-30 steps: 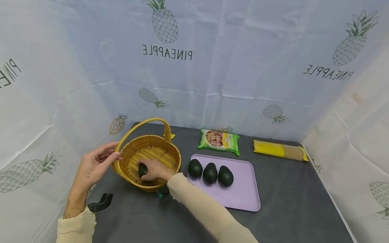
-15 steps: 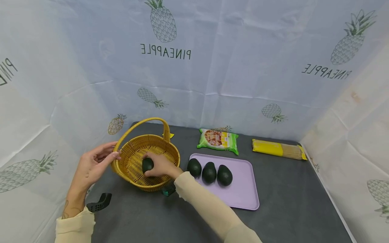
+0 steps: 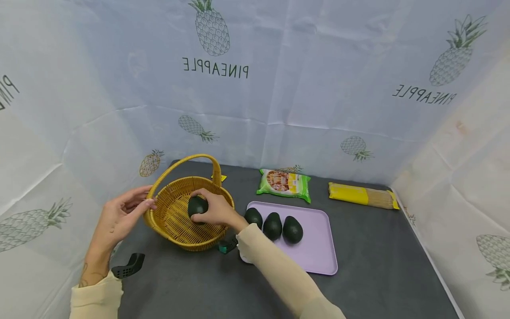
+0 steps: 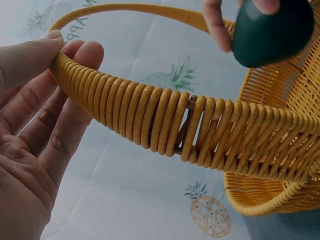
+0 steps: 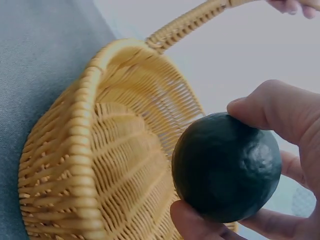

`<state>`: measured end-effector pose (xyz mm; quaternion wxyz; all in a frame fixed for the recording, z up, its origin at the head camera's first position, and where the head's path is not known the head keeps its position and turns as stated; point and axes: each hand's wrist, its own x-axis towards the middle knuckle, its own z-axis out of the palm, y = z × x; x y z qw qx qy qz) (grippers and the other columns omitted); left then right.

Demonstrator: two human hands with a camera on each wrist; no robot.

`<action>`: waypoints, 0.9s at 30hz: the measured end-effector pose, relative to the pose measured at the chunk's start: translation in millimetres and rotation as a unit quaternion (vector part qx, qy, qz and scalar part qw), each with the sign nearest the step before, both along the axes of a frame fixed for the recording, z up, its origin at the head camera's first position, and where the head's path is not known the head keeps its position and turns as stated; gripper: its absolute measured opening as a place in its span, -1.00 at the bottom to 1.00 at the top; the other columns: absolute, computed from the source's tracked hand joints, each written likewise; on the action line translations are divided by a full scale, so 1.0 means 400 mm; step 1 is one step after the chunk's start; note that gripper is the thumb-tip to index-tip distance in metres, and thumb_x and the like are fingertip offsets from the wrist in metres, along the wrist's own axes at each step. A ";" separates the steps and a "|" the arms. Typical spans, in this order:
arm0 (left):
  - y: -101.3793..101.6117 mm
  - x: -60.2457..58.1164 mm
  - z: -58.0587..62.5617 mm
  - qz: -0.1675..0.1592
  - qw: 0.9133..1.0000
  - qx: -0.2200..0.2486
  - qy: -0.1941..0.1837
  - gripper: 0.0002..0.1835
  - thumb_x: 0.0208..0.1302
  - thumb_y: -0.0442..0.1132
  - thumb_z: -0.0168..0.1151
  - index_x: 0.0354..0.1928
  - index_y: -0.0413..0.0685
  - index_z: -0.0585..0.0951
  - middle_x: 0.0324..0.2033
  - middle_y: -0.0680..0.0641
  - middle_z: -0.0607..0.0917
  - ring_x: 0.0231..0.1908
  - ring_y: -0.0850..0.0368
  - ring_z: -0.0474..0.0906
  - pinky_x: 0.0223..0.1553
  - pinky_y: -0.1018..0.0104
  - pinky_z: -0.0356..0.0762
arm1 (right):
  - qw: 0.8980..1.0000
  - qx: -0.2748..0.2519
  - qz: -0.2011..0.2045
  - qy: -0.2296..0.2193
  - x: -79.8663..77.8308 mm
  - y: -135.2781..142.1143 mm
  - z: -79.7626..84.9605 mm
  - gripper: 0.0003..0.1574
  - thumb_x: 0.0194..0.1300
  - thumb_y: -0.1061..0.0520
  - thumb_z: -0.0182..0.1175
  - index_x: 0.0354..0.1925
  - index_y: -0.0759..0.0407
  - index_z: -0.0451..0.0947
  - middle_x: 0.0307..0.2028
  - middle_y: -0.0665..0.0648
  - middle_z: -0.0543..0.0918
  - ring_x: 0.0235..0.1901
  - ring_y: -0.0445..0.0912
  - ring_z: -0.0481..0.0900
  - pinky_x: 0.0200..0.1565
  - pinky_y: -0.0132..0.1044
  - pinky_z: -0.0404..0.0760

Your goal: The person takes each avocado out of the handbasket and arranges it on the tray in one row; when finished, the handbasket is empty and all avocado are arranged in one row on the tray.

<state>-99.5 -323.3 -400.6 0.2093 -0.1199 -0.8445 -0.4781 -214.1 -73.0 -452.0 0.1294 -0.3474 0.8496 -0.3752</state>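
At the left, my left hand (image 3: 124, 215) pinches the handle (image 4: 125, 105) of a yellow-brown wicker basket (image 3: 169, 235) between thumb and fingers. My right hand (image 3: 217, 208) grips a dark green avocado (image 5: 227, 167), fingers and thumb on either side of it. In the head view the avocado appears over the basket's right half; the right wrist view shows it apart from the woven floor, with no other avocado visible inside. Three more avocados (image 3: 272, 226) lie in a row on a lilac tray (image 3: 318, 248), right of the basket; my right forearm covers the tray's left corner.
Behind the tray lies a green-and-white food packet (image 3: 283, 184). Farther right is a yellow pack of dry noodles (image 3: 362, 196). A pineapple-print curtain (image 3: 295, 88) closes off the back and sides of the dark grey table (image 3: 378, 257).
My right hand has lifted the avocado from low in the basket and shifted it right, toward the near right rim. My left hand stays at the handle. The view has drifted slightly.
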 end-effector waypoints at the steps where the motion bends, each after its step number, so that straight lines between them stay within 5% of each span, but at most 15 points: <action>1: 0.000 0.000 0.000 0.000 1.000 0.000 -0.001 -0.60 0.40 -0.47 0.22 0.26 -0.23 0.58 -0.26 0.29 0.74 -0.30 0.40 0.71 -0.27 0.59 0.61 | 1.000 -0.004 -0.002 0.004 0.000 0.005 0.003 -0.23 0.27 -0.12 0.38 0.38 -0.20 0.36 0.10 0.00 0.60 -0.07 -0.18 0.59 -0.20 -0.42 0.61; 8: -0.001 0.000 -0.002 0.005 1.000 -0.005 -0.002 -0.62 0.42 -0.44 0.20 0.25 -0.18 0.59 -0.26 0.29 0.73 -0.31 0.41 0.72 -0.31 0.58 0.61 | 0.999 -0.028 -0.015 0.015 0.009 0.049 0.034 -0.24 0.28 -0.12 0.36 0.40 -0.22 0.36 0.20 0.03 0.58 0.15 -0.04 0.55 0.00 -0.21 0.62; 14: -0.003 -0.002 -0.003 0.002 1.000 -0.007 0.003 -0.62 0.42 -0.45 0.20 0.25 -0.21 0.58 -0.26 0.28 0.73 -0.31 0.41 0.71 -0.32 0.57 0.62 | 0.998 -0.047 -0.036 0.013 0.009 0.083 0.050 -0.21 0.26 -0.16 0.37 0.40 -0.31 0.34 0.18 0.03 0.59 0.20 -0.03 0.56 -0.05 -0.18 0.66; 23: -0.001 0.001 0.001 -0.006 1.000 0.005 0.001 -0.61 0.42 -0.47 0.19 0.25 -0.25 0.57 -0.25 0.28 0.73 -0.31 0.40 0.72 -0.30 0.57 0.62 | 0.995 -0.085 -0.058 0.002 0.016 0.132 0.075 -0.21 0.23 -0.19 0.38 0.38 -0.38 0.35 0.11 0.09 0.61 -0.15 -0.10 0.65 -0.25 -0.26 0.64; 27: 0.001 0.000 0.000 -0.004 1.000 0.002 0.004 -0.62 0.41 -0.48 0.19 0.24 -0.26 0.58 -0.25 0.29 0.73 -0.31 0.40 0.72 -0.29 0.58 0.62 | 0.993 -0.099 -0.071 0.001 0.019 0.159 0.084 -0.20 0.23 -0.20 0.38 0.39 -0.36 0.35 0.10 0.09 0.63 0.02 -0.05 0.64 -0.16 -0.20 0.66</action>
